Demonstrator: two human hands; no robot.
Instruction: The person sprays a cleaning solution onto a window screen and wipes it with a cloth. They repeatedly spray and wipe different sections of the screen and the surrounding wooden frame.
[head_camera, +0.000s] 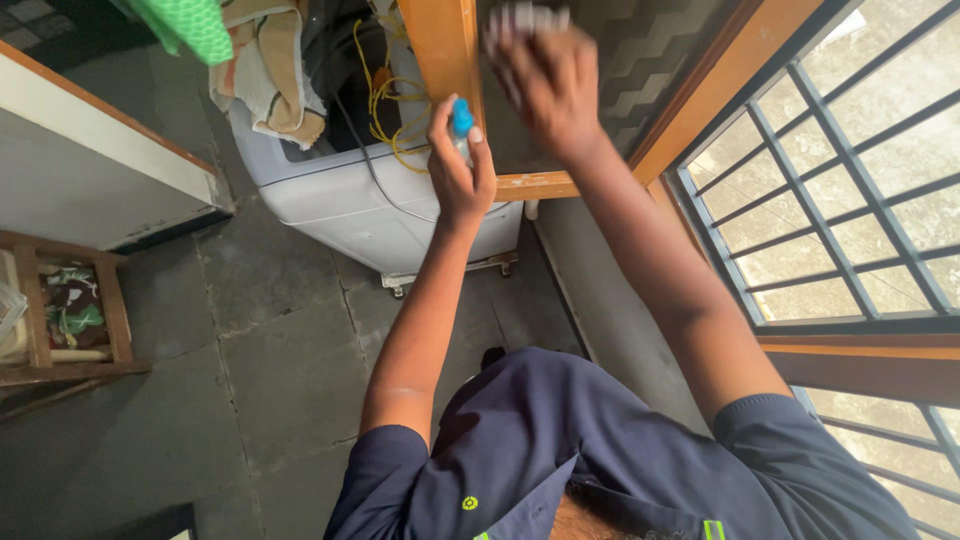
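My left hand (458, 165) is closed around a small spray bottle with a blue top (461, 120), held up against the orange wooden frame (440, 50) of an open window pane. My right hand (545, 80) is raised higher and presses a pale cloth (525, 17) onto the glass (640, 50) of that pane; the cloth is blurred and mostly hidden behind my fingers. Both arms reach up from my dark blue shirt.
A white washing machine (350, 190) with clothes and yellow cord on top stands below the pane. A barred window (850, 200) fills the right side. At left are a white cabinet (90, 160) and a wooden rack (60, 310) on the grey tiled floor (260, 380).
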